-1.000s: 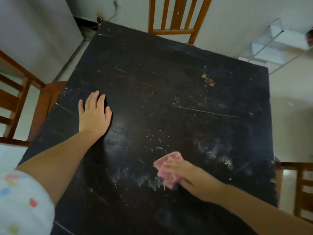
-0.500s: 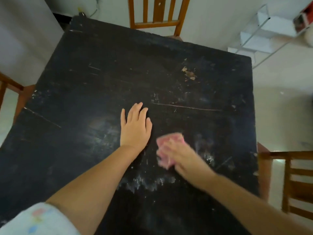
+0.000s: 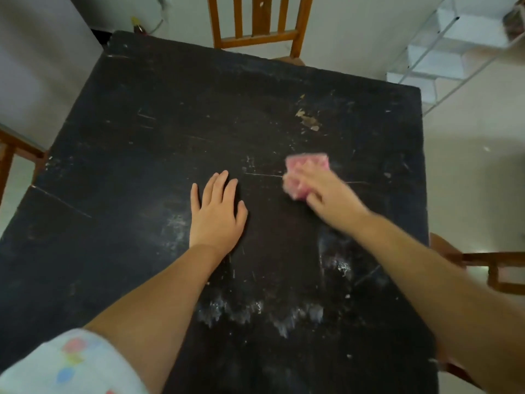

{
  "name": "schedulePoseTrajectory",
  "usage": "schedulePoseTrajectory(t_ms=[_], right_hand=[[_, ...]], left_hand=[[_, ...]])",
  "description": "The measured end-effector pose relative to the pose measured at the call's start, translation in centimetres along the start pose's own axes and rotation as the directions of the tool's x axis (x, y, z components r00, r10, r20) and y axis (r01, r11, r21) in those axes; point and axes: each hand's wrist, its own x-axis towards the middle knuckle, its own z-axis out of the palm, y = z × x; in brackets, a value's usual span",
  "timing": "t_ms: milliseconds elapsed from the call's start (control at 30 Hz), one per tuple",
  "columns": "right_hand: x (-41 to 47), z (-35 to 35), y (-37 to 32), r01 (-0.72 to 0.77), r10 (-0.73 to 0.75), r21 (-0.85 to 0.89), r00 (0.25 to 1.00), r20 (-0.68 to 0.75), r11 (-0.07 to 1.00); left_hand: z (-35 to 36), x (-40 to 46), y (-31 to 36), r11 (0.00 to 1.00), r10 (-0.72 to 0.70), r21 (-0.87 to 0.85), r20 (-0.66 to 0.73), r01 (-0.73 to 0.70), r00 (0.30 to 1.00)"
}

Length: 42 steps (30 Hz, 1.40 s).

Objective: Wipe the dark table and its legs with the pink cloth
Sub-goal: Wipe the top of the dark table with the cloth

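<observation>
The dark table fills most of the view, its black top scratched and streaked with whitish smears near me. My right hand presses the folded pink cloth flat on the tabletop right of centre, and its motion blurs it. My left hand lies flat on the table just left of the cloth, palm down, fingers together and holding nothing. A chipped pale patch marks the top beyond the cloth. The table legs are hidden under the top.
Wooden chairs stand around the table: one at the far side, one at the left, one at the right. A white wire shelf stands at the far right on the pale floor.
My right hand has swept the pink cloth away from me and to the right across the tabletop. My left hand has shifted from the left side toward the table's middle.
</observation>
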Motion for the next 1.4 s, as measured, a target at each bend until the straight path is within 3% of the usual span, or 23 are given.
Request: schedulePoseTrajectory(t_ms=[133,200,267,333,400,467,567,733,800,900,967,1033,1100,1167,1233,1333,1400], right_hand=[[-15.3,2.4,-5.4,0.126,-0.162,0.141,0.945,0.283,0.982],[-17.1,1.4,-6.2,0.12,-0.188,0.197,0.909,0.371,0.973],[-13.7,-1.3,-4.8,0.01,-0.093,0.286,0.956,0.278,0.958],[-6.9,-4.5,-1.4,-0.035,0.029,0.216,0.999,0.031,0.976],[-0.1,-6.9,2.6,-0.124,0.135,0.128,0.987,-0.083,0.984],[3.2,-7.0,5.5,-0.21,0.218,0.072,0.968,-0.126,0.975],[-1.4,-3.6,5.1,-0.111,0.111,0.005,0.988,-0.109,0.994],[-20.7,2.5,-1.8,0.012,-0.029,0.096,0.985,0.171,0.995],[-23.4,1.9,-3.4,0.022,-0.083,0.227,0.962,0.262,0.974],[-18.7,-2.4,-1.6,-0.112,0.09,0.388,0.993,0.076,0.915],[-12.2,-5.9,2.2,-0.168,0.215,0.274,0.965,-0.149,0.947],[-6.5,-8.1,6.2,-0.231,0.257,0.151,0.948,-0.188,0.961],[-5.0,-7.1,8.5,-0.276,0.277,0.03,0.947,-0.16,0.961],[-8.2,-4.2,7.9,-0.212,0.206,-0.031,0.969,-0.136,0.977],[-14.4,-1.2,4.2,-0.114,0.115,0.012,0.99,-0.084,0.993],[-24.4,2.4,-0.8,-0.007,-0.006,0.124,0.994,0.106,0.992],[-27.7,2.8,-1.8,0.007,-0.041,0.164,0.977,0.209,0.986]], left_hand=[[-0.1,0.0,0.1,1.0,0.011,-0.01,-0.01,-0.012,1.0],[-0.2,-0.1,0.1,1.0,0.011,-0.006,-0.007,-0.011,1.0],[-0.1,-0.3,0.0,1.0,0.009,-0.005,-0.003,-0.009,1.0],[0.0,-0.4,0.1,1.0,0.005,-0.003,0.001,-0.005,1.0],[0.1,-0.3,0.1,1.0,-0.002,0.01,-0.01,0.002,1.0],[0.1,-0.3,0.2,1.0,-0.004,0.011,-0.018,0.004,1.0],[0.0,-0.1,0.2,1.0,0.008,-0.008,-0.023,-0.009,1.0],[0.0,-0.1,0.4,1.0,0.011,-0.017,-0.03,-0.012,0.999],[-0.1,-0.2,0.4,1.0,0.005,-0.014,-0.028,-0.005,1.0],[-0.1,-0.4,0.4,1.0,0.006,-0.002,-0.022,-0.006,1.0],[0.0,-0.4,0.4,1.0,-0.007,0.007,-0.025,0.007,1.0],[0.2,-0.3,0.5,1.0,-0.009,0.02,-0.038,0.009,0.999],[0.2,-0.4,0.6,1.0,0.003,0.025,-0.043,-0.002,0.999],[0.1,-0.3,0.6,0.999,0.013,0.03,-0.037,-0.012,0.999],[-0.2,-0.3,0.8,1.0,0.004,0.016,-0.031,-0.003,1.0],[-0.2,-0.7,1.9,0.999,-0.004,-0.052,-0.029,0.002,1.0],[0.0,-1.2,3.9,0.994,0.077,-0.081,-0.027,-0.079,0.997]])
